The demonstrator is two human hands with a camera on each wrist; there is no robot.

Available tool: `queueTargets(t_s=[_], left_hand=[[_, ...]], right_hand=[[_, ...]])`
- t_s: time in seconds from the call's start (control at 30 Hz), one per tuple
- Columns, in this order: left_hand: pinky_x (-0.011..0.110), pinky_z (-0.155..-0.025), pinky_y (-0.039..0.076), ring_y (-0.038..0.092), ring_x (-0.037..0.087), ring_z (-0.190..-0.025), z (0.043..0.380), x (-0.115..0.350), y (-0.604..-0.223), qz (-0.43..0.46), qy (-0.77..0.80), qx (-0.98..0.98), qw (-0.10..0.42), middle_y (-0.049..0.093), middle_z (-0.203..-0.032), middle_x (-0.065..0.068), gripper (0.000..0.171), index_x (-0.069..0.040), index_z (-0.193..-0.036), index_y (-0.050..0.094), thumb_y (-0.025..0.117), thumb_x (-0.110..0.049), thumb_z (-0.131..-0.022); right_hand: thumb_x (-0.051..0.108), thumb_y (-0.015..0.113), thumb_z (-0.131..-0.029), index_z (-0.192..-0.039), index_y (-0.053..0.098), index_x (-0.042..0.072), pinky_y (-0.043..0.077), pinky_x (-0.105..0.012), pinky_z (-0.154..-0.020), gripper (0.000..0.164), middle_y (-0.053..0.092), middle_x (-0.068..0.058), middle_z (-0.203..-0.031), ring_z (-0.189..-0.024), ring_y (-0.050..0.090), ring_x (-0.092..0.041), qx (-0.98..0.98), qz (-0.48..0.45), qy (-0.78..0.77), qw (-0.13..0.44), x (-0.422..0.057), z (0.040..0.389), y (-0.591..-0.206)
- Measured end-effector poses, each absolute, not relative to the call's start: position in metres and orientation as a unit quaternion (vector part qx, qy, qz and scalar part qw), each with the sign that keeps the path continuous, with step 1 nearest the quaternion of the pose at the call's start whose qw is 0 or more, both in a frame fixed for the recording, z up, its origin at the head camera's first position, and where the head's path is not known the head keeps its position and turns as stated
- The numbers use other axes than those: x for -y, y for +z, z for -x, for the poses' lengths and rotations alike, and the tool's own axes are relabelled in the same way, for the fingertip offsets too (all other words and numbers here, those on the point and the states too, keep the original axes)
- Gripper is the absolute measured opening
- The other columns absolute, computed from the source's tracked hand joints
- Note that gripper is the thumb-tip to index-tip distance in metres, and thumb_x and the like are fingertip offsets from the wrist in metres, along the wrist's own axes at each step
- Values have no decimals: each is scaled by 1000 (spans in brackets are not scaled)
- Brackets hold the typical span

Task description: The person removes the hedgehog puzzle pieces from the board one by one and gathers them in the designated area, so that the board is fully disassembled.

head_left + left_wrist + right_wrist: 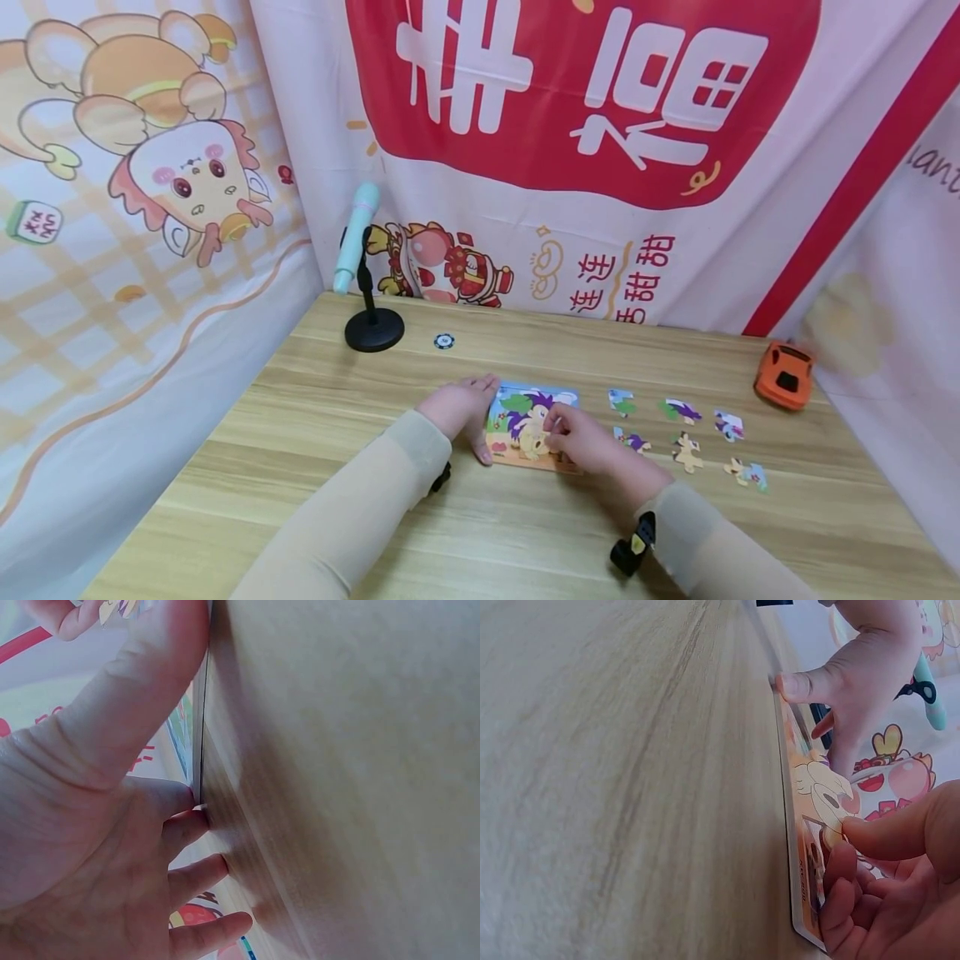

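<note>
A jigsaw puzzle board (498, 451) with a purple-haired hedgehog picture lies flat on the table. My left hand (467, 410) steadies its left side, thumb at the near corner. In the left wrist view the fingers (196, 881) are spread and fairly straight, touching the table beside the board's edge. Over the right part of the board, my right hand (583, 439) pinches a cream puzzle piece (831, 837) between thumb and fingers. That piece is mostly covered by the fingers, and whether it sits in its slot I cannot tell.
Several loose puzzle pieces (687, 452) lie to the board's right. An orange toy car (784, 377) stands at the far right. Toward the back left are a mint toy microphone (356, 237) on a black stand (374, 330) and a round chip (444, 341). Printed cloth hangs behind the table.
</note>
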State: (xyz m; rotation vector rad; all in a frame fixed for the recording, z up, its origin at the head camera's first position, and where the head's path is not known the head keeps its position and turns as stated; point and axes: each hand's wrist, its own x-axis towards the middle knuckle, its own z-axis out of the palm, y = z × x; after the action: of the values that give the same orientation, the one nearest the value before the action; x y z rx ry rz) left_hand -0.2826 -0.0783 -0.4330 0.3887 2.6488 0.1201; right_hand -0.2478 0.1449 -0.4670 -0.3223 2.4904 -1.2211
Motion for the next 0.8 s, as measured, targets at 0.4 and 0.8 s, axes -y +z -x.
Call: queueTargets(t_s=[0.4,0.8], left_hand=[[43,-118,19,11,25,-149,291,76,-443,-132,27,-962,237,8,-165,-3,145,-20,-160,12,86,-64,-44],[43,-119,17,11,25,-149,288,78,-437,-136,40,-960,240,10,-165,-1,144,-19,-160,15,87,-64,-44]], right_hand=[[3,58,-98,-102,55,4,45,-31,-51,6,54,-11,-80,-58,52,-22,-843,126,-485,194,-164,244,-454],[5,57,-99,-112,52,-4,51,-32,-55,17,56,-16,-87,-65,52,-21,-840,127,-504,157,-247,235,-394]])
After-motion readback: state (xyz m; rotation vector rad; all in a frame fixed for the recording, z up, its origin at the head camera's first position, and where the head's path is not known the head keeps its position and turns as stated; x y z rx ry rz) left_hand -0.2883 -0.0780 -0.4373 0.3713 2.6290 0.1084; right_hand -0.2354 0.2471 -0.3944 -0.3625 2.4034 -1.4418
